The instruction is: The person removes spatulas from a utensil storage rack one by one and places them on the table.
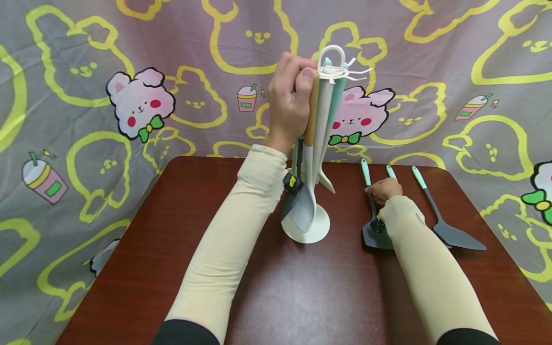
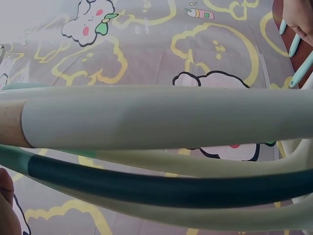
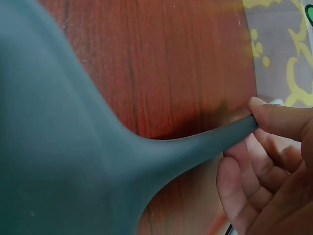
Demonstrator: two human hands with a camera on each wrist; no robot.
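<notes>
My left hand (image 1: 291, 96) is at the top of a white utensil stand (image 1: 321, 232), its curled fingers and thumb holding the wooden handle of a pale grey spoon (image 1: 307, 206). The spoon hangs head down over the round base, beside other utensils with white and mint handles. In the left wrist view the spoon's pale shaft (image 2: 156, 117) runs across, above a dark shaft (image 2: 161, 186). On the right, my right hand (image 1: 384, 190) pinches the shaft of a dark grey spatula (image 1: 374, 235) with a mint handle. Its broad blade (image 3: 54, 127) fills the left of the right wrist view.
A second dark spatula (image 1: 457, 235) with a mint handle lies to the right. Between them a further mint handle (image 1: 390, 171) shows, its lower part behind my right arm. White hooks (image 1: 358, 75) stick out from the stand's top. A patterned cloth (image 1: 194, 48) hangs behind the brown table (image 1: 185, 211).
</notes>
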